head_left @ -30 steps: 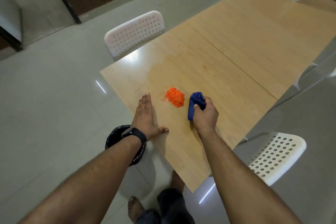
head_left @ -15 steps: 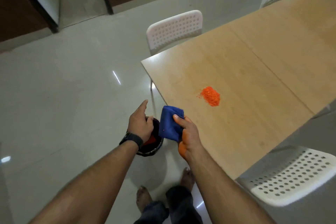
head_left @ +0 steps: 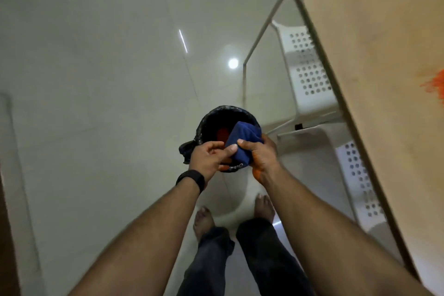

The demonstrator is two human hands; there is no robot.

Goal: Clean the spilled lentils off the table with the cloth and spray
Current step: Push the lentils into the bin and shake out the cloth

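Mid-frame, our right hand grips the bunched blue cloth over the black-lined bin; left hand pinches its near corner. We judge this the emptying step. Lentils remain on the table, right edge. Next: go back and wipe those into the bin.

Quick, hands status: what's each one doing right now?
Left hand: pinching an edge of the blue cloth.
Right hand: gripping the cloth over the bin.
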